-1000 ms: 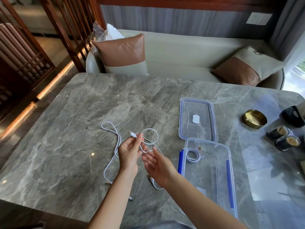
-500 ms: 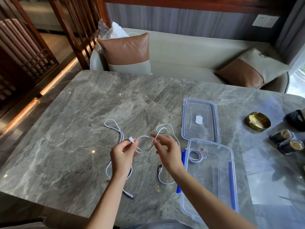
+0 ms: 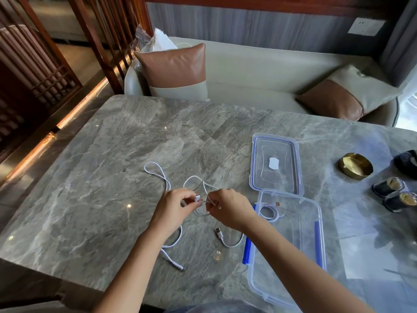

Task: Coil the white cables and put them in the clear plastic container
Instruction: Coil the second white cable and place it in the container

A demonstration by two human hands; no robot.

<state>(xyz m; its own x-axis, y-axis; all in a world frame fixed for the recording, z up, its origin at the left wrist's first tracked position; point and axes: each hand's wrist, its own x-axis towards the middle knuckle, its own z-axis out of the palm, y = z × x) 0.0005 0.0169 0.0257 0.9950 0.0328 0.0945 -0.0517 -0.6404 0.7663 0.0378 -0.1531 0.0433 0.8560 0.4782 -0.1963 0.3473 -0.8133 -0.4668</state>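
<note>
A white cable [image 3: 158, 175] lies in loose loops on the grey marble table [image 3: 101, 188]. My left hand [image 3: 173, 211] pinches its plug end and my right hand [image 3: 228, 208] pinches the cable a few centimetres away, a small loop hanging between them. A second cable end with a USB plug [image 3: 220, 233] rests on the table below my right hand; whether it is the same cable I cannot tell. The clear plastic container [image 3: 316, 267] with blue clips stands right of my hands, a coiled white cable [image 3: 269, 212] in its far corner.
The container's lid [image 3: 276, 164] lies flat beyond the container. A brass dish [image 3: 355, 164] and two small dark jars [image 3: 394, 193] stand at the right. A beige sofa with brown cushions [image 3: 176, 71] runs behind the table. The near table edge is just below my forearms.
My right hand has risen from the table and taken hold of the cable next to my left hand. Both hands have drawn closer together, and the loop between them has shrunk.
</note>
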